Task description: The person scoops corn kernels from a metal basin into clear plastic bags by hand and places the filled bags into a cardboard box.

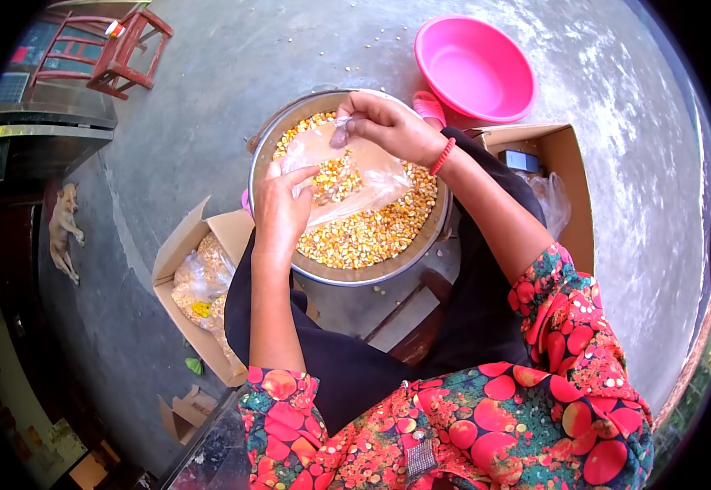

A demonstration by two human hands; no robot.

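Note:
A wide metal basin [355, 282] of yellow and orange corn kernels [359, 245] stands between the person's knees. Over the kernels lies a clear plastic bag [382, 189] with some corn inside it. My right hand [392, 129], with a red beaded bracelet on its wrist, pinches the gathered upper edge of the bag above the far side of the basin. At the basin's left side, my left hand [282, 206] holds the bag's left edge, its index finger stretched over the plastic. Its other fingers are partly hidden.
A pink tub [476, 67] sits beyond the basin. The right cardboard box [578, 208] holds a phone [519, 160] and plastic; the left box [184, 233] holds bagged, pale contents. A dog [65, 229] lies far left, near a red wooden chair [118, 61]. Loose kernels dot the floor.

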